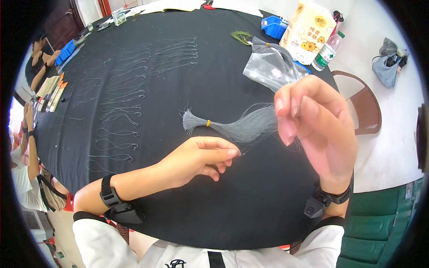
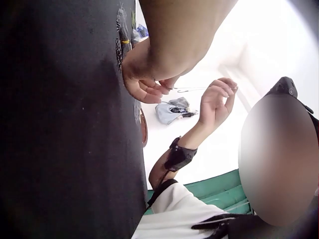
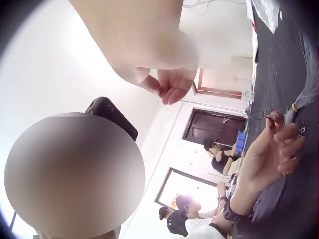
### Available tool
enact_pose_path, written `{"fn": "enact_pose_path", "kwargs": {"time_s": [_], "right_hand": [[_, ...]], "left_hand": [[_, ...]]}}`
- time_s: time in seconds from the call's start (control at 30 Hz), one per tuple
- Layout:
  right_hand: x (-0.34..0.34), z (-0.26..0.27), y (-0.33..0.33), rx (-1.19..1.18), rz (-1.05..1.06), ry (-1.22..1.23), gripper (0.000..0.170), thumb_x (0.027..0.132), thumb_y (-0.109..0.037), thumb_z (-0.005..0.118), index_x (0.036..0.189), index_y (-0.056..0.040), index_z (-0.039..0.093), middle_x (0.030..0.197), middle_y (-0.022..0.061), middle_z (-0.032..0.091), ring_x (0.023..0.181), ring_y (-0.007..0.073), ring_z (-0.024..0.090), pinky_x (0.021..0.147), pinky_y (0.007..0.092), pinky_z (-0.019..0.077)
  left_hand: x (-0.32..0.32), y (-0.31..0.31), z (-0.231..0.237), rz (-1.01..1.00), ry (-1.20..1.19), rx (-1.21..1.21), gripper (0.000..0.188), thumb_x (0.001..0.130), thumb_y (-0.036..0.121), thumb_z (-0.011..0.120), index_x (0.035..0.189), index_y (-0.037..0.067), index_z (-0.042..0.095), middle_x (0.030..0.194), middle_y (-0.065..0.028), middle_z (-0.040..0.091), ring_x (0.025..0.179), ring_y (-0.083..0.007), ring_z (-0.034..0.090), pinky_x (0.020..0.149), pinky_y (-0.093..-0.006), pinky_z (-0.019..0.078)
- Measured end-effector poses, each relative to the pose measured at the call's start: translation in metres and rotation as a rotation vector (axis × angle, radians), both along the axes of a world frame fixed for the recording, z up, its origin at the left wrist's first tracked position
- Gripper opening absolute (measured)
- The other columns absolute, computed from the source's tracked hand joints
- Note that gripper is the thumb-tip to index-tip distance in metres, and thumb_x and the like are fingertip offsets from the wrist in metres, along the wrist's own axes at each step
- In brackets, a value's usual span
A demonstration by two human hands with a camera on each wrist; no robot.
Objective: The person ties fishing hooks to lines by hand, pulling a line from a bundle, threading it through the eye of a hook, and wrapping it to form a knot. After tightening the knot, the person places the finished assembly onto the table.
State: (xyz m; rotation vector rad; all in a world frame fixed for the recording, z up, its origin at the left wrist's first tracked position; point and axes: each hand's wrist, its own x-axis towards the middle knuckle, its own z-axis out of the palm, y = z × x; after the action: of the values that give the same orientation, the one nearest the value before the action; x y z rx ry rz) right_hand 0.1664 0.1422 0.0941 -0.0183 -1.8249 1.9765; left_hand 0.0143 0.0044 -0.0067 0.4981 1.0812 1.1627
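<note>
In the head view my left hand [image 1: 196, 161] is low over the black table, thumb and forefinger pinching something tiny at their tips. My right hand [image 1: 324, 127] is raised higher at the right, its thumb and fingertips together. The right wrist view has a thin line [image 3: 214, 105] stretched between the two hands, curling close to the left fingertips, where a small dark piece sticks out; I cannot tell what that piece is. Behind the hands lies a bundle of grey strands [image 1: 239, 126], tied with a yellow band [image 1: 208, 123]. The right hand overlaps its loose end.
Rows of looped grey lines [image 1: 123, 92] lie on the black tablecloth [image 1: 214, 196] at the left. A clear plastic bag [image 1: 266, 71], a tissue pack [image 1: 308, 31], a water bottle [image 1: 327, 52] and a blue bin [image 1: 273, 27] stand at the back right. Other people sit along the left.
</note>
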Motion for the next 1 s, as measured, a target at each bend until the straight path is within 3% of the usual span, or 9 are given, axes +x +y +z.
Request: {"fn": "enact_pose_path", "kwargs": {"time_s": [0.37,0.5,0.7,0.8,1.0], "right_hand": [[-0.006,-0.005,0.008,-0.078,0.045,0.088,0.017,0.095,-0.016,0.051,0.097,-0.0004,0.056,0.103,0.0114,0.053,0.076,0.0107,0.051,0.063,0.0243,0.0435],[-0.010,-0.008,0.009,-0.035,0.028,0.075,0.015,0.094,-0.013,0.053,0.096,0.0005,0.059,0.096,0.0109,0.056,0.073,0.0120,0.052,0.062,0.0255,0.0450],[-0.021,-0.015,-0.012,0.028,0.004,0.008,0.010,0.088,-0.005,0.060,0.095,0.0014,0.063,0.092,0.0102,0.062,0.072,0.0131,0.058,0.065,0.0255,0.0470],[-0.031,-0.016,-0.021,0.105,-0.004,0.034,0.009,0.086,-0.002,0.062,0.094,0.0019,0.065,0.089,0.0085,0.063,0.073,0.0118,0.058,0.065,0.0244,0.0462],[-0.055,-0.027,-0.038,0.301,-0.056,0.170,0.010,0.084,0.005,0.063,0.093,0.0024,0.066,0.087,0.0075,0.064,0.076,0.0106,0.058,0.066,0.0225,0.0465]], "left_hand": [[-0.004,-0.003,0.001,0.143,0.021,0.044,0.028,0.096,0.028,0.053,0.101,0.001,0.062,0.078,-0.0012,0.057,0.068,-0.0098,0.053,0.052,-0.0258,0.0457],[-0.011,-0.009,0.016,0.323,0.317,0.283,0.030,0.096,0.028,0.055,0.104,0.000,0.063,0.080,-0.0015,0.057,0.066,-0.0061,0.055,0.049,-0.0210,0.0474],[0.003,-0.028,0.085,0.317,0.929,0.611,0.023,0.084,0.002,0.067,0.106,-0.003,0.061,0.092,-0.0062,0.063,0.078,-0.0089,0.062,0.055,-0.0198,0.0508],[0.002,-0.036,0.096,0.360,1.035,0.570,0.024,0.082,-0.002,0.067,0.105,-0.004,0.061,0.094,-0.0076,0.065,0.081,-0.0105,0.064,0.056,-0.0188,0.0507],[-0.010,-0.055,0.096,0.433,1.367,0.489,0.009,0.084,0.003,0.068,0.092,-0.002,0.066,0.083,-0.0055,0.067,0.074,-0.0097,0.065,0.056,-0.0189,0.0505]]}}
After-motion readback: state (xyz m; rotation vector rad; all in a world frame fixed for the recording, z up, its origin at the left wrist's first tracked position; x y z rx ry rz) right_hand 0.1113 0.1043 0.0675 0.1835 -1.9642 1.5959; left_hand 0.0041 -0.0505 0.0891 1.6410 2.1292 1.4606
